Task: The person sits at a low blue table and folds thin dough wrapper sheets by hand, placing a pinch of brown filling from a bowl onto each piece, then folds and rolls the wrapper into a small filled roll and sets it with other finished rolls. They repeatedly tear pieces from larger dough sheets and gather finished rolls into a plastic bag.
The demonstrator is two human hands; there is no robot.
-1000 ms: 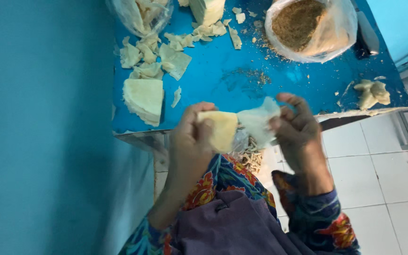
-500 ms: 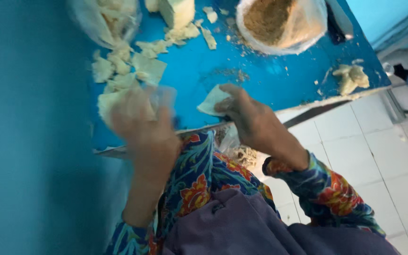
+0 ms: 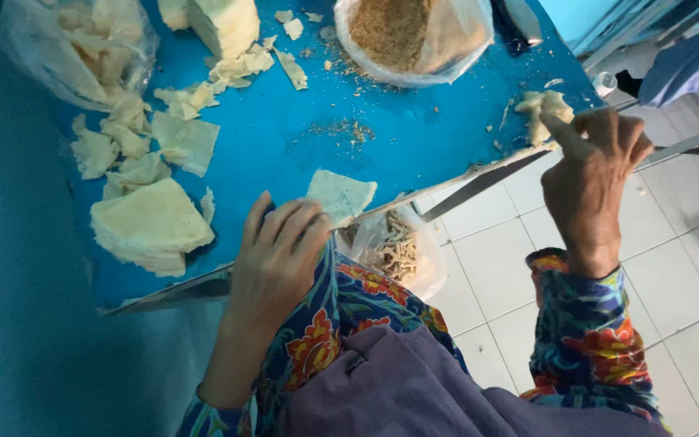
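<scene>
Left hand (image 3: 278,255) rests flat, fingers spread, on a thin pale square wrapper (image 3: 341,197) at the blue table (image 3: 414,137) edge. Right hand (image 3: 590,182), fingers curled together, touches a crumpled dough lump (image 3: 545,109). Half a second earlier the right hand held the wrapper.

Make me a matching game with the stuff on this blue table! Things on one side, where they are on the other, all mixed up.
Things:
1. left hand
2. right hand
3. bag of brown crumbs
4. stack of pale sheets

Places:
A. far edge of the blue table, in the middle
B. on the single pale sheet at the near table edge
C. near left corner of the table
D. by the lump of pale dough at the right edge

Pairs: 1-B, 2-D, 3-A, 4-C
</scene>
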